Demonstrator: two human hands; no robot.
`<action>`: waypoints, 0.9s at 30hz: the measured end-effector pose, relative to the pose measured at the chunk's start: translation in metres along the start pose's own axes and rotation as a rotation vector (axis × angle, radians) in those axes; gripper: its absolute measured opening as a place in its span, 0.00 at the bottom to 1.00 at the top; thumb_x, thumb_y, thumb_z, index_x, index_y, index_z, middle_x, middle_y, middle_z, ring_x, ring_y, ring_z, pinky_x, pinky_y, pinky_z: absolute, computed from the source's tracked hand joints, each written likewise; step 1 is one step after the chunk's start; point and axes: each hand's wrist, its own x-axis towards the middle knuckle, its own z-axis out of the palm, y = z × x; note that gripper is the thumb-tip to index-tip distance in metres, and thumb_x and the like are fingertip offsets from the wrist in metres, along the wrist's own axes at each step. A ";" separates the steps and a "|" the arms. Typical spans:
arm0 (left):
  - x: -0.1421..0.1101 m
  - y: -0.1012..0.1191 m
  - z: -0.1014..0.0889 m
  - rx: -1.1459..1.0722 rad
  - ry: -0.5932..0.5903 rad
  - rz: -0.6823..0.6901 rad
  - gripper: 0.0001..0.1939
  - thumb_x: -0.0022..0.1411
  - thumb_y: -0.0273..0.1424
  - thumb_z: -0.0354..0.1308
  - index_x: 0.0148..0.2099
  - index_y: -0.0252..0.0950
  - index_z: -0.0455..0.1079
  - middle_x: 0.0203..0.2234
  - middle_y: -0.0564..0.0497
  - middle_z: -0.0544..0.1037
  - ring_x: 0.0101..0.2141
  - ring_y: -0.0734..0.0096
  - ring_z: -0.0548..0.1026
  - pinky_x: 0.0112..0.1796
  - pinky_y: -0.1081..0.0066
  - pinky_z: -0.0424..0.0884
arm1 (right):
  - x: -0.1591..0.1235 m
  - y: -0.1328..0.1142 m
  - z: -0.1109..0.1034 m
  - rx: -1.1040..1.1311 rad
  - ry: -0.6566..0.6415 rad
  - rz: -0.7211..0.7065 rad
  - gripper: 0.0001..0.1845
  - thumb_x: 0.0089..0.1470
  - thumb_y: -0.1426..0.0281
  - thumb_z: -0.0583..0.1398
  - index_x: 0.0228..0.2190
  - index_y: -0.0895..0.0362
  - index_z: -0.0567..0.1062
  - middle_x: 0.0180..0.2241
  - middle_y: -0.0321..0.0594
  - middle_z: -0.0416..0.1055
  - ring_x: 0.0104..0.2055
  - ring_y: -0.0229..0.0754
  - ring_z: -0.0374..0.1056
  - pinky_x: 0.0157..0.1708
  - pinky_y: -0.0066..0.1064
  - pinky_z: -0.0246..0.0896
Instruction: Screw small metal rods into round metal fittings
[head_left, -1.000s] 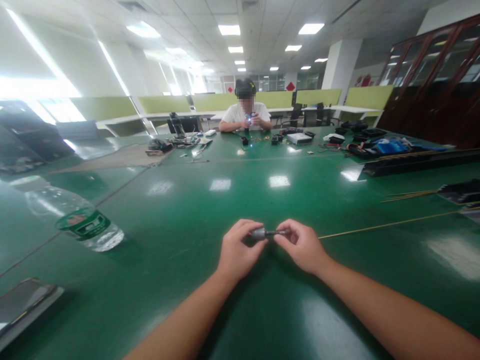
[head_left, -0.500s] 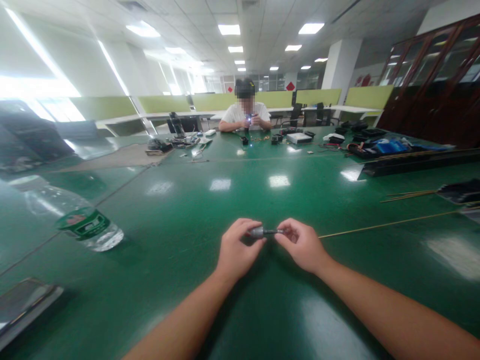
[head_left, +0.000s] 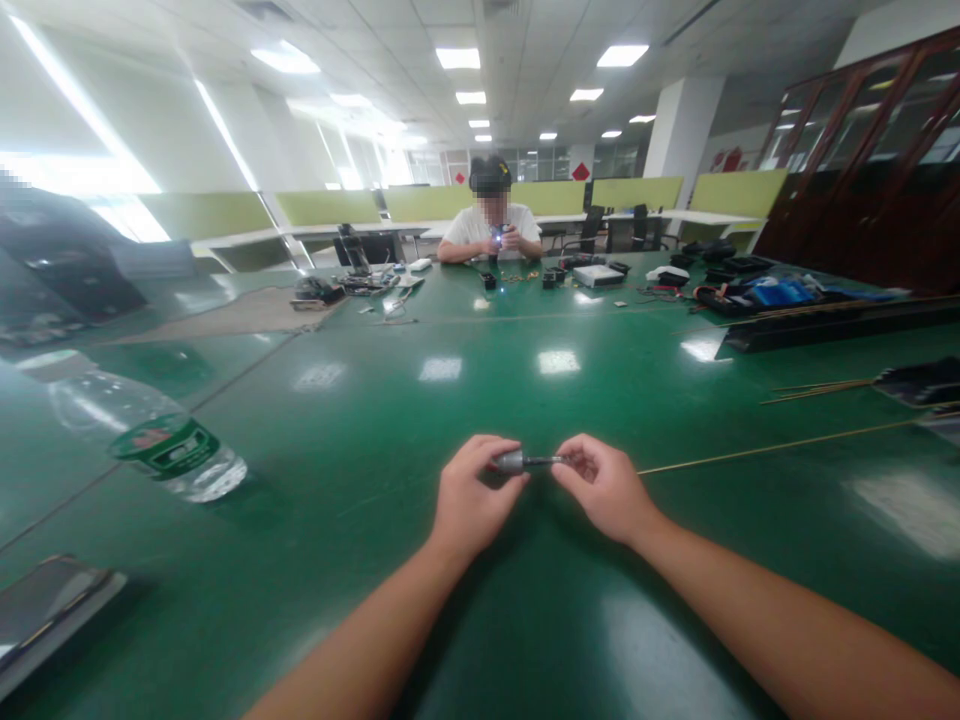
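My left hand [head_left: 480, 495] is closed, with thumb and fingers pinching a short grey cylinder with a thin dark shaft [head_left: 511, 462]. The shaft points to the right, roughly level, a little above the green tabletop. At its far end my right hand [head_left: 600, 488] pinches the tip between thumb and fingers, which cover that end. What kind of tool or part this is, I cannot tell. A long thin brass-coloured rod [head_left: 780, 446] lies on the table to the right of my right hand.
A water bottle [head_left: 169, 445] with a green label is at left, above a phone-like device [head_left: 52, 615]. Across the green table [head_left: 360, 390] a person [head_left: 491, 230] holds a small lit device. Electronics [head_left: 360, 280], a blue bundle [head_left: 787, 292] and a black tray [head_left: 832, 325] lie farther off.
My left hand and the grey cylinder have shifted slightly left, and the gap between my hands is a little wider. At the far left edge, a dark-clothed person has moved slightly.
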 end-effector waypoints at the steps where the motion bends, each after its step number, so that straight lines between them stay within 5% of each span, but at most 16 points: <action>1: 0.000 0.000 0.000 0.001 0.001 -0.003 0.15 0.52 0.21 0.66 0.43 0.39 0.76 0.38 0.51 0.77 0.38 0.70 0.74 0.39 0.71 0.71 | 0.000 0.000 0.000 0.001 0.002 0.000 0.08 0.54 0.66 0.62 0.34 0.58 0.75 0.28 0.38 0.74 0.28 0.40 0.68 0.29 0.29 0.62; 15: 0.002 0.000 -0.004 0.054 0.019 -0.065 0.12 0.53 0.29 0.68 0.42 0.39 0.76 0.38 0.51 0.79 0.37 0.68 0.75 0.38 0.70 0.71 | 0.000 0.001 -0.001 0.140 0.063 0.028 0.11 0.56 0.62 0.62 0.32 0.57 0.73 0.24 0.34 0.69 0.25 0.37 0.65 0.27 0.28 0.60; 21: 0.007 -0.007 -0.009 0.033 0.118 -0.308 0.18 0.53 0.41 0.67 0.42 0.36 0.76 0.32 0.50 0.79 0.30 0.68 0.74 0.35 0.69 0.70 | 0.003 0.003 -0.002 0.306 0.063 0.065 0.20 0.61 0.55 0.56 0.25 0.56 0.68 0.16 0.29 0.59 0.17 0.34 0.57 0.20 0.26 0.55; 27: 0.010 -0.014 -0.015 -0.298 0.170 -0.524 0.28 0.57 0.44 0.64 0.54 0.33 0.71 0.44 0.44 0.79 0.45 0.62 0.77 0.51 0.64 0.70 | 0.004 0.004 0.001 0.315 0.003 0.102 0.21 0.60 0.53 0.56 0.26 0.56 0.69 0.16 0.29 0.59 0.17 0.34 0.57 0.18 0.26 0.53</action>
